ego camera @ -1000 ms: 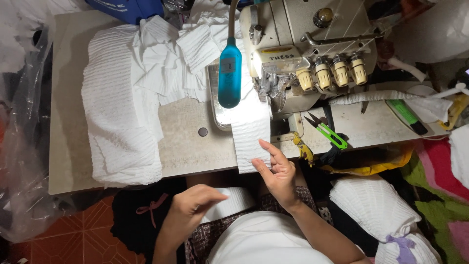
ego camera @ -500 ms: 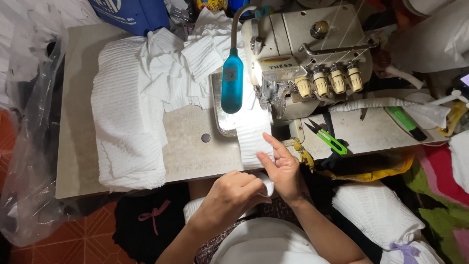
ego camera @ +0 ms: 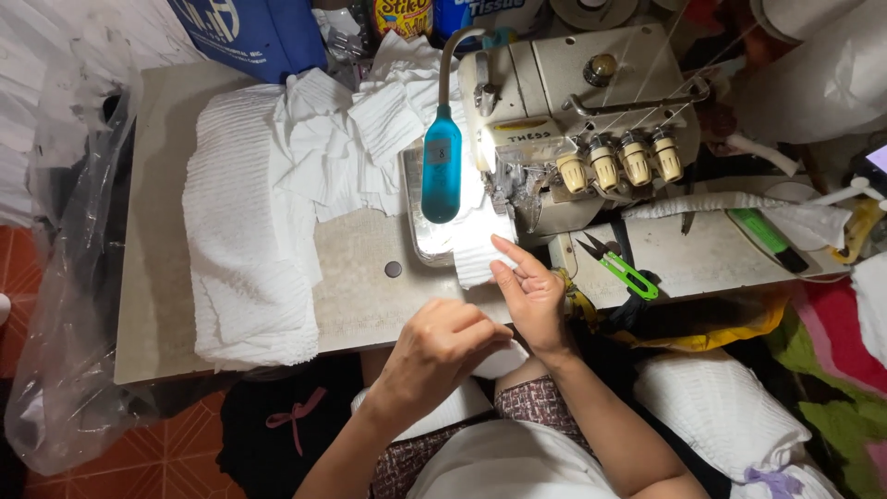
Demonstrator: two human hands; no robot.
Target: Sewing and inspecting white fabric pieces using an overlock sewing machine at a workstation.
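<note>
My left hand (ego camera: 442,346), fingers curled on a white fabric piece (ego camera: 499,359) at the sewing table's (ego camera: 356,300) near edge, has risen from my lap since a second ago; my right hand (ego camera: 531,296), open, steadies the white ribbed strip (ego camera: 476,259) for feeding into the overlock machine (ego camera: 573,120), beside the blue lamp (ego camera: 442,166).

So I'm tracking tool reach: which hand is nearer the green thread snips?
Right. The right hand sits just left of the green thread snips; the left hand is lower and farther left, near the table edge.
</note>
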